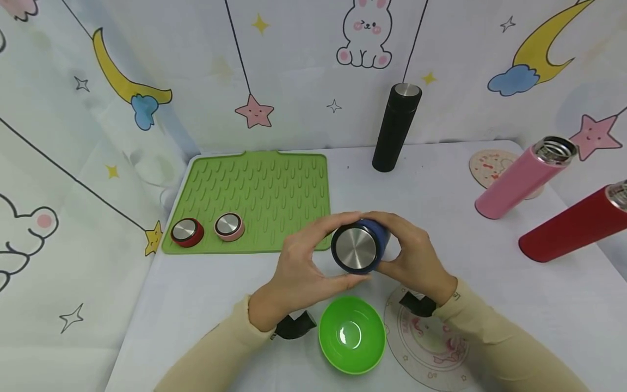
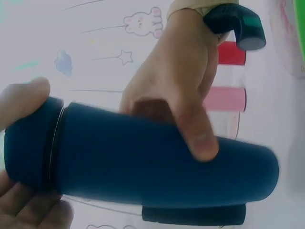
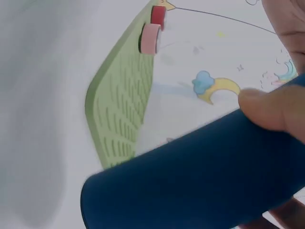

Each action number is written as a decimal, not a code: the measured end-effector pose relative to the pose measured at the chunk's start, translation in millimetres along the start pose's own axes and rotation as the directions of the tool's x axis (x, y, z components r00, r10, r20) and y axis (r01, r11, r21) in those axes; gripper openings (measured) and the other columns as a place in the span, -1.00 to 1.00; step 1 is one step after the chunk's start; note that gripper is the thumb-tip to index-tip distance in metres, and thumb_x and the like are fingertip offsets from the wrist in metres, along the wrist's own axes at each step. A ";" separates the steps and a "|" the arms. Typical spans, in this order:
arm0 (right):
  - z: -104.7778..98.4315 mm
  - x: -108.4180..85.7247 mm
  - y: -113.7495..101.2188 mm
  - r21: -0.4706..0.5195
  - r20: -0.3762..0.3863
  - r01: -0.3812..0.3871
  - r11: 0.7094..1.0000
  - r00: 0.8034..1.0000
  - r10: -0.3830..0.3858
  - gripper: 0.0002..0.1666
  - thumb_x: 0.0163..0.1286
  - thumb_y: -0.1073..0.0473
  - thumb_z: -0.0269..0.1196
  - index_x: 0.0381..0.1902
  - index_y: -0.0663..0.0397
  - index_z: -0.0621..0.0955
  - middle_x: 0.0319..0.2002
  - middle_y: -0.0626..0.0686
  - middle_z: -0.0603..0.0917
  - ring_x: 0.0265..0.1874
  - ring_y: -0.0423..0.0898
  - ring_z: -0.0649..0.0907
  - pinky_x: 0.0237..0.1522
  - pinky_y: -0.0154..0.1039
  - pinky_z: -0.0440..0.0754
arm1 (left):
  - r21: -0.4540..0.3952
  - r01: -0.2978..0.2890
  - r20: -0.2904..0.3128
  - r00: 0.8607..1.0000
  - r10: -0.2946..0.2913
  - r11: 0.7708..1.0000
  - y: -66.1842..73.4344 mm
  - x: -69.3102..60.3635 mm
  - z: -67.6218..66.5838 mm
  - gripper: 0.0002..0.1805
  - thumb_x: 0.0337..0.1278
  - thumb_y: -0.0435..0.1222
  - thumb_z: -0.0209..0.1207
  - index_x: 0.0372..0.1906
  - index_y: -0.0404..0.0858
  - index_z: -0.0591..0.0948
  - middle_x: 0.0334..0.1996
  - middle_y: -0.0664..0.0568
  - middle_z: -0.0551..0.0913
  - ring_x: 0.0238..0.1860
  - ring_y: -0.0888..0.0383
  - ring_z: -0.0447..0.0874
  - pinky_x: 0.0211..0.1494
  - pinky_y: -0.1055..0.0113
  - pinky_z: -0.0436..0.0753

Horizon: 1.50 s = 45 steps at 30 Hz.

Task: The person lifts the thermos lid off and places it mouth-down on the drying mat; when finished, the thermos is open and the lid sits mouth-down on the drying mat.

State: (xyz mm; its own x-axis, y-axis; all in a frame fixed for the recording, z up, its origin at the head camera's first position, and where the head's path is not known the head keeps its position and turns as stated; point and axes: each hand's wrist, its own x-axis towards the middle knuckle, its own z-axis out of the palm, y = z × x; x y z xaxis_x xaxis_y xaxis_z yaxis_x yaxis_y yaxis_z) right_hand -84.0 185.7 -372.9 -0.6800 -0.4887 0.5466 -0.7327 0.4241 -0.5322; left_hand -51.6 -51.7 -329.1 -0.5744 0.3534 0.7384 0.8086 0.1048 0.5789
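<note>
A blue thermos [image 1: 355,249] is held up above the table, its steel-topped lid towards the head camera. My left hand [image 1: 299,272] grips the lid [image 2: 31,143], thumb on one side and fingers on the other. A thin dark seam shows between lid and body in the left wrist view. My right hand [image 1: 416,258] holds the thermos body [image 2: 143,152], its thumb lying along the side. In the right wrist view, the right thumb [image 3: 269,109] presses on the blue body. Under the hands sits a green bowl [image 1: 352,337].
A red lid [image 1: 187,232] and a pink lid [image 1: 229,226] lie on a green drying mat [image 1: 274,190]. A black thermos [image 1: 397,128] stands at the back. Lidless pink [image 1: 521,182] and red [image 1: 573,223] thermoses stand right. A round patterned mat [image 1: 426,348] lies beside the bowl.
</note>
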 end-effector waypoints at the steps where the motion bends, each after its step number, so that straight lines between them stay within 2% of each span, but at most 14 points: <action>1: -1.1 0.0 0.5 0.013 0.013 0.006 1.000 1.000 -0.006 -0.01 0.00 0.15 0.69 0.39 0.19 0.52 0.22 0.17 0.68 0.24 -0.02 0.66 0.43 -0.50 0.45 | -0.008 -0.008 0.025 1.000 0.008 1.000 0.0 1.3 -1.2 -0.07 -0.29 -0.34 0.68 0.33 -0.40 0.51 0.21 -0.24 0.68 0.26 0.04 0.70 0.35 0.23 0.68; 3: -3.5 0.4 1.9 0.058 0.053 0.016 0.998 0.998 -0.019 -0.06 0.09 -0.04 0.64 0.37 0.17 0.54 0.22 0.15 0.69 0.27 -0.11 0.65 0.44 -0.47 0.47 | -0.026 -0.036 0.090 0.995 0.038 0.999 0.0 4.7 -4.4 -0.07 -0.27 -0.32 0.68 0.33 -0.43 0.51 0.23 -0.24 0.67 0.27 0.03 0.69 0.36 0.23 0.67; 5: -5.6 1.1 3.8 0.111 0.099 0.037 0.993 0.994 -0.048 -0.09 0.13 -0.12 0.59 0.36 0.13 0.56 0.22 0.11 0.70 0.29 -0.16 0.64 0.44 -0.43 0.50 | -0.048 -0.062 0.179 0.981 0.070 0.997 0.9 8.0 -8.5 -0.08 -0.24 -0.31 0.67 0.34 -0.44 0.51 0.26 -0.23 0.66 0.32 0.02 0.66 0.42 0.23 0.63; 7: -7.3 2.1 4.3 0.170 0.154 0.044 0.984 0.986 -0.070 -0.11 0.11 -0.12 0.61 0.34 0.07 0.58 0.22 0.06 0.71 0.28 -0.20 0.64 0.42 -0.40 0.53 | -0.075 -0.097 0.271 0.956 0.114 0.992 2.8 11.8 -12.6 -0.11 -0.16 -0.30 0.65 0.34 -0.46 0.50 0.29 -0.24 0.64 0.36 0.01 0.64 0.46 0.23 0.59; 11: -7.6 5.2 4.6 0.269 0.211 0.101 0.958 0.964 -0.161 -0.15 0.07 0.07 0.66 0.32 0.03 0.59 0.20 -0.01 0.72 0.25 -0.17 0.67 0.39 -0.36 0.57 | -0.114 -0.135 0.424 0.889 0.171 0.984 10.1 18.7 -19.4 -0.18 -0.02 -0.27 0.58 0.36 -0.44 0.49 0.33 -0.21 0.62 0.42 0.03 0.57 0.51 0.30 0.54; 15: -6.8 8.4 3.9 0.327 0.204 0.175 0.929 0.946 -0.250 -0.23 0.15 0.18 0.61 0.31 0.07 0.59 0.18 0.01 0.72 0.22 -0.15 0.68 0.38 -0.36 0.58 | -0.113 -0.171 0.505 0.839 0.205 0.979 15.8 22.6 -24.2 -0.25 0.07 -0.26 0.52 0.35 -0.39 0.51 0.33 -0.14 0.62 0.41 0.11 0.58 0.49 0.40 0.52; 18: -7.5 9.6 2.9 0.331 0.208 0.191 0.924 0.941 -0.269 -0.25 0.13 0.24 0.61 0.29 0.05 0.60 0.17 0.01 0.72 0.20 -0.14 0.69 0.41 -0.36 0.55 | -0.103 -0.189 0.530 0.820 0.215 0.976 18.0 22.8 -26.7 -0.28 0.10 -0.25 0.49 0.36 -0.36 0.51 0.34 -0.12 0.62 0.40 0.14 0.58 0.49 0.43 0.50; 20: -8.7 9.9 2.5 0.315 0.215 0.191 0.930 0.940 -0.266 -0.23 0.09 0.27 0.62 0.28 0.03 0.60 0.18 0.01 0.71 0.21 -0.13 0.69 0.45 -0.35 0.52 | -0.097 -0.195 0.534 0.817 0.217 0.976 19.0 22.7 -27.6 -0.29 0.12 -0.25 0.48 0.36 -0.35 0.50 0.34 -0.12 0.62 0.40 0.14 0.58 0.49 0.44 0.50; 24: -9.6 9.4 2.9 0.303 0.229 0.182 0.935 0.939 -0.257 -0.17 0.03 0.31 0.64 0.30 0.04 0.60 0.19 0.02 0.71 0.23 -0.13 0.68 0.45 -0.36 0.51 | -0.077 -0.209 0.522 0.825 0.218 0.975 19.1 21.4 -28.2 -0.30 0.12 -0.26 0.48 0.35 -0.36 0.51 0.33 -0.12 0.63 0.39 0.14 0.59 0.50 0.42 0.50; 28: -10.4 7.8 3.9 0.290 0.233 0.154 0.944 0.946 -0.226 -0.14 0.06 0.25 0.64 0.35 0.07 0.58 0.22 0.02 0.70 0.25 -0.14 0.66 0.38 -0.40 0.56 | -0.042 -0.215 0.472 0.856 0.209 0.976 17.5 18.8 -27.9 -0.29 0.05 -0.26 0.52 0.31 -0.38 0.55 0.28 -0.12 0.67 0.32 0.13 0.65 0.50 0.36 0.52; 33: -10.4 6.1 5.2 0.251 0.201 0.123 0.960 0.963 -0.176 -0.13 0.08 0.15 0.65 0.35 0.04 0.57 0.23 0.00 0.70 0.27 -0.17 0.65 0.38 -0.42 0.56 | 0.015 -0.232 0.355 0.911 0.212 0.973 15.2 16.7 -23.4 -0.25 -0.06 -0.25 0.59 0.27 -0.42 0.57 0.22 -0.18 0.70 0.29 0.04 0.68 0.47 0.32 0.57; 39: -7.9 3.9 5.3 0.174 0.125 0.094 0.980 0.985 -0.117 -0.16 0.17 -0.09 0.58 0.35 0.08 0.57 0.22 0.05 0.71 0.26 -0.18 0.66 0.40 -0.42 0.54 | 0.082 -0.230 0.176 0.961 0.213 0.970 12.2 14.3 -14.8 -0.21 -0.22 -0.29 0.65 0.22 -0.46 0.60 0.15 -0.23 0.73 0.19 -0.01 0.76 0.41 0.24 0.63; 42: -5.5 2.7 3.5 0.127 0.099 0.061 0.990 0.992 -0.074 -0.14 0.25 -0.23 0.46 0.36 0.13 0.55 0.21 0.08 0.70 0.25 -0.19 0.65 0.39 -0.45 0.53 | 0.096 -0.194 0.095 0.978 0.186 0.976 11.3 12.6 -10.9 -0.19 -0.30 -0.31 0.67 0.20 -0.46 0.61 0.12 -0.24 0.75 0.13 -0.02 0.79 0.37 0.22 0.68; 45: -3.5 1.8 1.8 0.084 0.075 0.056 0.995 0.995 -0.063 -0.10 0.27 -0.28 0.40 0.36 0.19 0.53 0.21 0.13 0.68 0.24 -0.13 0.66 0.39 -0.47 0.51 | 0.100 -0.166 0.049 0.986 0.162 0.981 11.1 11.1 -8.3 -0.17 -0.33 -0.31 0.69 0.20 -0.45 0.61 0.11 -0.25 0.75 0.13 -0.03 0.79 0.32 0.23 0.71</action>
State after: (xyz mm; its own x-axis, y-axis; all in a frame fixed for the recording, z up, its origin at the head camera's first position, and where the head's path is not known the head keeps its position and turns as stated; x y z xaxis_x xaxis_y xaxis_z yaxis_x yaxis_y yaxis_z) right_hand -86.7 188.3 -370.6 -0.6286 -0.5702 0.5289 -0.7649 0.3301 -0.5531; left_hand -50.0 -54.3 -311.6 -0.4292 0.4107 0.8044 0.9013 0.1376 0.4107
